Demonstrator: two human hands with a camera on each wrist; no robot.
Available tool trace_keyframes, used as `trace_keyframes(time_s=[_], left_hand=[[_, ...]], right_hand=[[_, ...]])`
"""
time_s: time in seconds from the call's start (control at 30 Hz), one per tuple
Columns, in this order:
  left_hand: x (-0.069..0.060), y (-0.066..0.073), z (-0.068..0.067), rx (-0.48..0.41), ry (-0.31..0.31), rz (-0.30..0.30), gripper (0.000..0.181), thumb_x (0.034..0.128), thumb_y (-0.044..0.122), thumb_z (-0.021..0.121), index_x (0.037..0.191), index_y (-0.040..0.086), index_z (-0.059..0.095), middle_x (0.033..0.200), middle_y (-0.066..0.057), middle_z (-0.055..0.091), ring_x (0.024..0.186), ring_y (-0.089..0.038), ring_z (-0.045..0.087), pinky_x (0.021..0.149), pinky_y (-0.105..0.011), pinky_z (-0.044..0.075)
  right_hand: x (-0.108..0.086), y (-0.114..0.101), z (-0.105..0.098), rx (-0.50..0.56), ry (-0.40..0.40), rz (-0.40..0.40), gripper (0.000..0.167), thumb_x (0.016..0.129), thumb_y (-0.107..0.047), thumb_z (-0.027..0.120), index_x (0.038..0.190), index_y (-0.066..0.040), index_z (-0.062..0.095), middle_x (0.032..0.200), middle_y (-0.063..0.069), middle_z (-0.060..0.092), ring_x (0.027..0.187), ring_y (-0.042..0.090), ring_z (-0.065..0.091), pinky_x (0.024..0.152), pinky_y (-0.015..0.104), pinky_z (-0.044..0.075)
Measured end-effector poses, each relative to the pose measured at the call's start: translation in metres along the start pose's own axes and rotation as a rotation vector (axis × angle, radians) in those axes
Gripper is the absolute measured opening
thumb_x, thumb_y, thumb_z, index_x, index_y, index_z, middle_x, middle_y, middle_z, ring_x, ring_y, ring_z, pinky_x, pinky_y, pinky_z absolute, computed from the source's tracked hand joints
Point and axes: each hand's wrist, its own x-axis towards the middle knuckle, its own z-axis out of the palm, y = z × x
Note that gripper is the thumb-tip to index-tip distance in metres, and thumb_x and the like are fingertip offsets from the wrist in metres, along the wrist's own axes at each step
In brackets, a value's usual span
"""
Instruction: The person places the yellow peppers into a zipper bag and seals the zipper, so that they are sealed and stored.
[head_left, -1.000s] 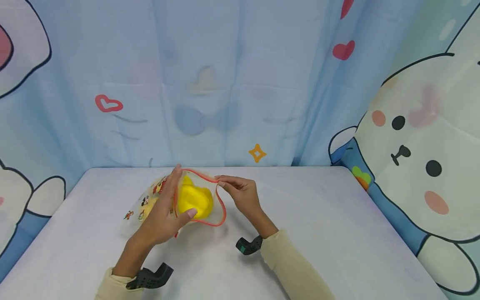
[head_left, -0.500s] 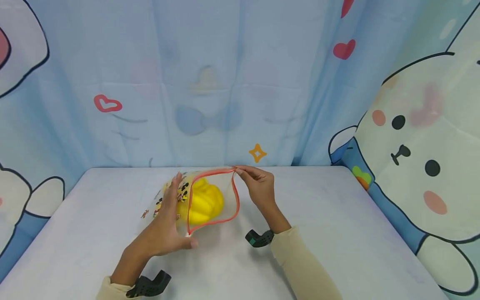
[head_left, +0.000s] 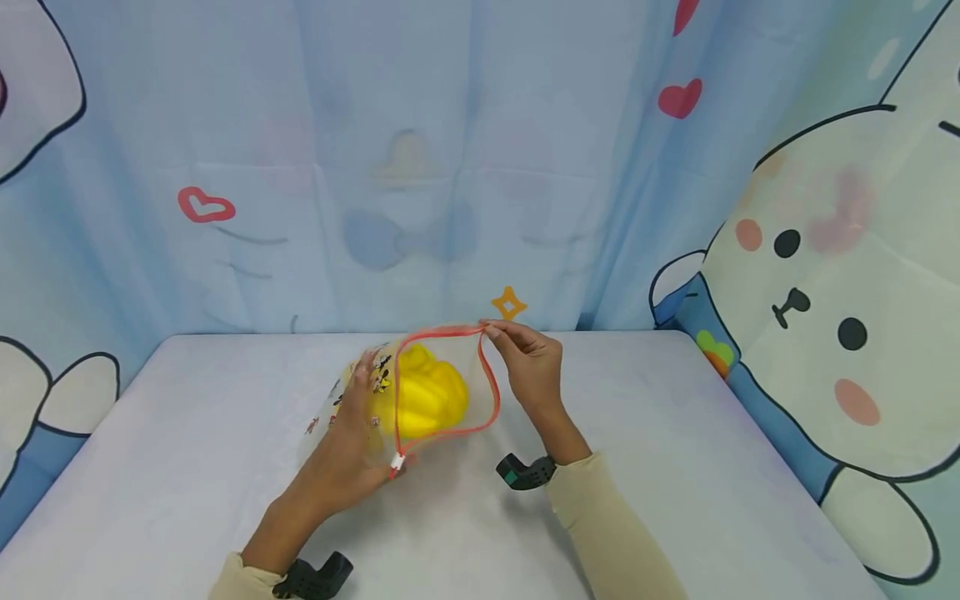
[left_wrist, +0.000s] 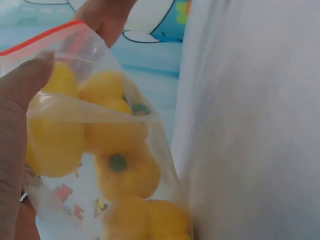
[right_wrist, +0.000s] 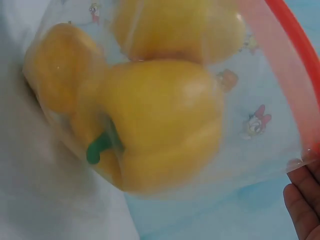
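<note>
A clear zip bag [head_left: 483,379] with a red zip edge and small cartoon prints stands tilted, its mouth spread towards the right. Inside are several yellow bell peppers [head_left: 433,392]; green stems show on one pepper [left_wrist: 127,175] in the left wrist view and on another pepper [right_wrist: 165,125] in the right wrist view. My left hand [head_left: 337,462] holds the bag's left side, fingers along the upper side and thumb by the white slider [head_left: 398,461] at the lower corner. With its fingertips, my right hand [head_left: 536,371] pinches the upper right of the red edge.
A white-covered table [head_left: 690,483] lies under the hands. Behind it hangs a light blue curtain [head_left: 420,100] with cartoon figures and hearts. Each wrist wears a black camera mount, such as the right mount [head_left: 525,472].
Both hands and the bag have shifted right. The right hand has risen, drawing the bag's mouth wider. My left thumb has left the front of the peppers for the bag's lower corner.
</note>
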Motion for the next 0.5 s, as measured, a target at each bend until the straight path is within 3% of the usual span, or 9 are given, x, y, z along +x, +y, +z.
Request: trace_keyframes(time_s=[0.1, 0.23, 0.33, 0.5], left_hand=[[0.000, 0.000, -0.007, 0.011, 0.077, -0.072, 0.092, 0.0934, 0.050, 0.055, 0.152, -0.003, 0.007, 0.159, -0.020, 0.013, 0.142, -0.036, 0.022, 0.115, -0.031, 0.018], [0.000, 0.001, -0.018, -0.053, 0.138, -0.158, 0.079, 0.0990, 0.044, 0.048, 0.154, 0.000, 0.013, 0.159, -0.015, 0.019, 0.142, -0.031, 0.025, 0.114, -0.026, 0.019], [0.001, 0.001, -0.023, -0.118, 0.164, -0.173, 0.071, 0.1017, 0.034, 0.047, 0.155, 0.003, 0.013, 0.158, -0.015, 0.022, 0.142, -0.030, 0.026, 0.114, -0.026, 0.019], [0.005, 0.006, -0.028, -0.174, 0.190, -0.189, 0.066, 0.1024, 0.023, 0.047, 0.156, 0.007, 0.011, 0.155, -0.015, 0.030, 0.143, -0.031, 0.023, 0.114, -0.027, 0.019]], right_hand=[[0.002, -0.005, 0.000, 0.042, -0.019, -0.019, 0.013, 0.088, 0.008, 0.063, 0.098, 0.015, 0.069, 0.096, 0.026, 0.069, 0.088, 0.013, 0.069, 0.081, 0.029, 0.055], [0.005, 0.001, -0.003, 0.109, -0.049, -0.041, 0.013, 0.089, 0.012, 0.060, 0.099, 0.015, 0.067, 0.099, 0.027, 0.069, 0.094, 0.019, 0.069, 0.085, 0.033, 0.054], [0.006, 0.007, -0.006, 0.103, -0.057, -0.050, 0.014, 0.088, 0.012, 0.060, 0.099, 0.013, 0.068, 0.097, 0.025, 0.070, 0.090, 0.019, 0.068, 0.084, 0.034, 0.055], [0.007, -0.002, -0.011, 0.046, -0.034, -0.066, 0.012, 0.088, 0.007, 0.063, 0.097, 0.010, 0.070, 0.088, 0.015, 0.072, 0.080, 0.016, 0.067, 0.080, 0.033, 0.056]])
